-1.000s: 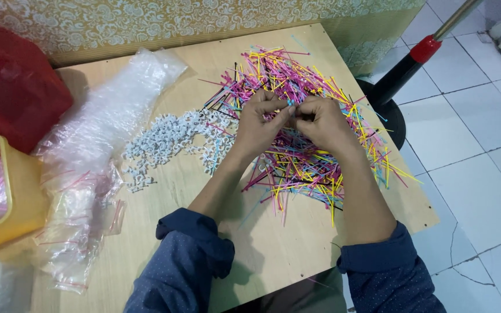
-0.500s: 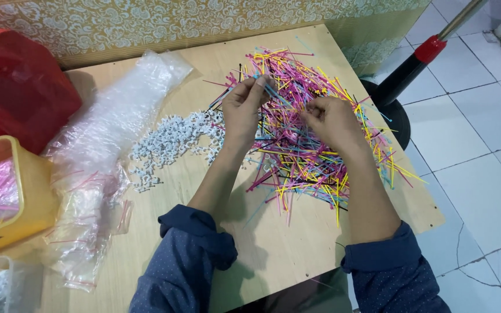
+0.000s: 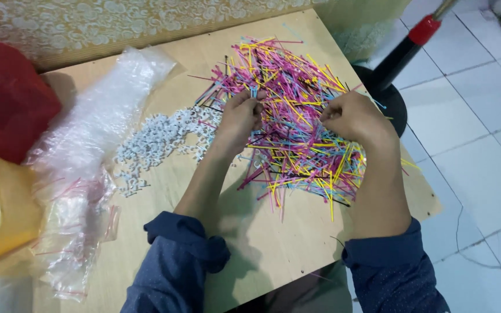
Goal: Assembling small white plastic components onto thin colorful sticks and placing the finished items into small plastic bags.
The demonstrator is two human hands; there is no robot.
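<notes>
On the pale wooden surface [image 3: 273,255], a loose heap of thin plastic sticks in pink, yellow, blue and black [image 3: 297,116] spreads across the far right part, reaching almost to the right edge. The sticks share no single direction: their long axes cross at all angles, though many near the front of the heap run roughly from far to near, with a few pink and yellow ends poking out toward the person. The left hand [image 3: 240,117] rests on the left side of the heap, its grip pinched on a few sticks between thumb and fingers near the far end of the hand. The right hand [image 3: 355,119] lies on the right side of the heap, fingers curled inward; whether its grip holds any stick cannot be told. The two hands are apart, with sticks between them. Just left of the heap lies a scatter of small white plastic rings [image 3: 158,142]. Further left lie crumpled clear plastic bags [image 3: 88,145], a yellow plastic tub [image 3: 7,214] and a red plastic bag [image 3: 7,98].
</notes>
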